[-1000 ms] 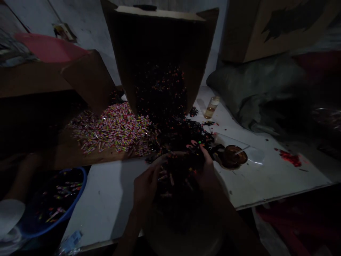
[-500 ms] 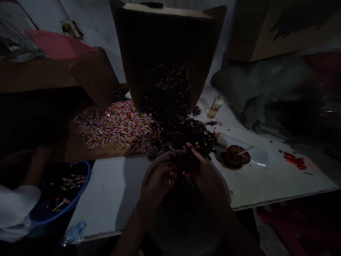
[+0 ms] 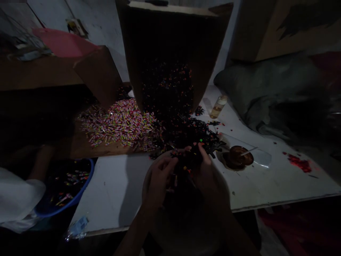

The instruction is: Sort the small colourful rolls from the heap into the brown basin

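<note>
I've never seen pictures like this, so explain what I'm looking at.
No machine: every picture comes from a camera on a person's head, looking down at their bare left hand and right hand at a round pale bowl. What they hold is too dark to tell. The white table bears a clear bottle of yellowish liquid, a round brown dish and small red pieces. Dark pieces spill from an open cardboard box beside piled pink pieces. At left are a co-worker's arm and a blue basin.

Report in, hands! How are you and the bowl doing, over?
Left hand, right hand: both at bowl, grips too dark to tell. Small pieces inside, dark heap just beyond. Brown cup with stick: close on the right.
</note>
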`<act>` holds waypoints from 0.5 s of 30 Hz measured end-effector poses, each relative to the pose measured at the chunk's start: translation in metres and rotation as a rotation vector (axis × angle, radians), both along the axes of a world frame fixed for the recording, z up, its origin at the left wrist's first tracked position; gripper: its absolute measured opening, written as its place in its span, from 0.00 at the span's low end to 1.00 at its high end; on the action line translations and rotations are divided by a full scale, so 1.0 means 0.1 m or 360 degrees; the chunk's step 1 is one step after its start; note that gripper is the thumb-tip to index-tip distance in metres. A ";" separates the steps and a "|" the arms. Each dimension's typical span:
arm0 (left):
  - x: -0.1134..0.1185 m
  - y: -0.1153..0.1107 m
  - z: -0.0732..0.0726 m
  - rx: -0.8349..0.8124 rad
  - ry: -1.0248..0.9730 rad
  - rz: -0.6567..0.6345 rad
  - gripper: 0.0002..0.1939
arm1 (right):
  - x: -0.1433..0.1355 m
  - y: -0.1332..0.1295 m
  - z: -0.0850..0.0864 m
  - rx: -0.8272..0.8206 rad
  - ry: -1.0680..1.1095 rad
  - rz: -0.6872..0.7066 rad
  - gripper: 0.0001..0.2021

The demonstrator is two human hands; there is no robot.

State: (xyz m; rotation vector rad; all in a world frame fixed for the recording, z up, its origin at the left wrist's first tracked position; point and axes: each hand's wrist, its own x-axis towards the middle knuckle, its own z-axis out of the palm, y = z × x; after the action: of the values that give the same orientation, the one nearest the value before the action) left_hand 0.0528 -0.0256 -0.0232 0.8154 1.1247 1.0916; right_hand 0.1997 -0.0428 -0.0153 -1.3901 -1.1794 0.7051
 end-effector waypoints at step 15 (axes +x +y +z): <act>-0.17 0.10 0.20 0.0472 0.0496 0.0001 0.12 | 0.19 -0.07 -0.07 -0.0046 -0.0646 0.0099 0.32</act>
State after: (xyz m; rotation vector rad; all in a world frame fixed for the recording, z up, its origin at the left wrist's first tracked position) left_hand 0.0363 -0.0158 -0.0034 1.2516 1.2352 1.1750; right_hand 0.2187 -0.0502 -0.0226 -1.5727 -1.5379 0.4953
